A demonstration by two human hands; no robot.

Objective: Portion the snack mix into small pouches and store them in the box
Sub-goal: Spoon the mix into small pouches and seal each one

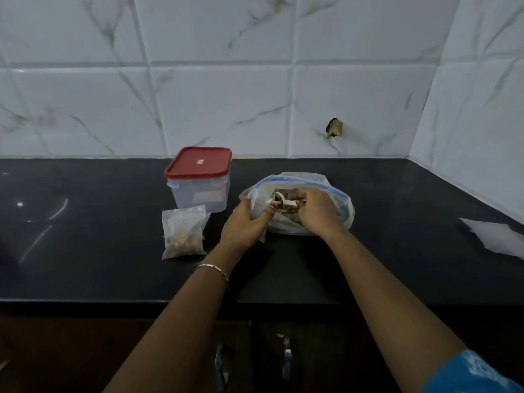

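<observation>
Dark surface (85,251), tiled wall: left hand (243,228) grips an open pouch (256,205); right hand (317,211) pinches a white scoop (286,199) in the bag (344,214). Filling underway; sealing, then unlidding the box (198,191), likely follow.

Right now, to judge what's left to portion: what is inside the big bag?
Snack mix shows at the open mouth of the big bag, where the right hand reaches in. The hand and cloudy plastic hide the rest.
</observation>
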